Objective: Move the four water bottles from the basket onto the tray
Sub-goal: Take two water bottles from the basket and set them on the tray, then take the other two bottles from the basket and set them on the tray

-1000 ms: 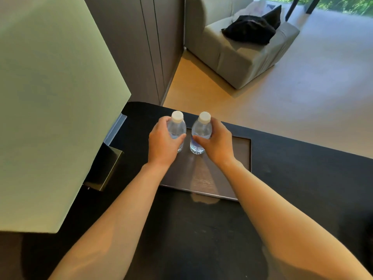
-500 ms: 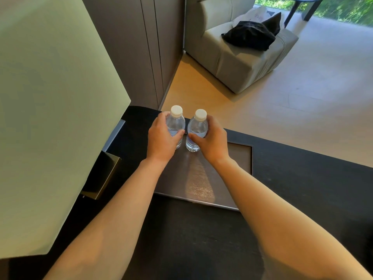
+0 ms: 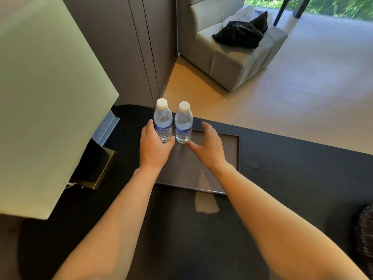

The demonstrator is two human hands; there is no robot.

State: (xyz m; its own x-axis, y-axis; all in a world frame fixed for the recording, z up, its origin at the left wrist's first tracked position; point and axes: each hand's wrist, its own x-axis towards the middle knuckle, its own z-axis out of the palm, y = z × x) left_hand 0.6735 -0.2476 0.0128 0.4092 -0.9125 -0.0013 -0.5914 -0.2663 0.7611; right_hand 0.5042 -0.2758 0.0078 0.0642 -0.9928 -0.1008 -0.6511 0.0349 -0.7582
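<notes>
Since the earlier frames the right hand (image 3: 210, 147) has come off its bottle and drawn back; its grip is released, fingers spread, thumb tip near the base of the right bottle (image 3: 183, 123) but apart from it. The left hand (image 3: 154, 146) has slid lower on the left bottle (image 3: 163, 122); its grip is loosened, with thumb and fingers curved around the foot of the bottle. Contact there appears light and cannot be confirmed as a firm hold.

Both bottles stand upright, white caps on, just beside each other with a narrow gap between them. They occupy the far left corner of the tray (image 3: 228, 156), close to its far edge.

The tray lies flat on the dark counter (image 3: 282, 168). Its near half and right side are bare, leaving open room beside and in front of the bottles. Its right rim and near rim are clearly visible; the left rim is hidden behind the left hand and forearm.

A lamp shade (image 3: 46, 98) overhangs the counter on the left, close to the left forearm. A woven basket (image 3: 365, 229) shows partly at the right edge of view, well apart from the tray; its contents cannot be seen. The counter between tray and basket is bare.
</notes>
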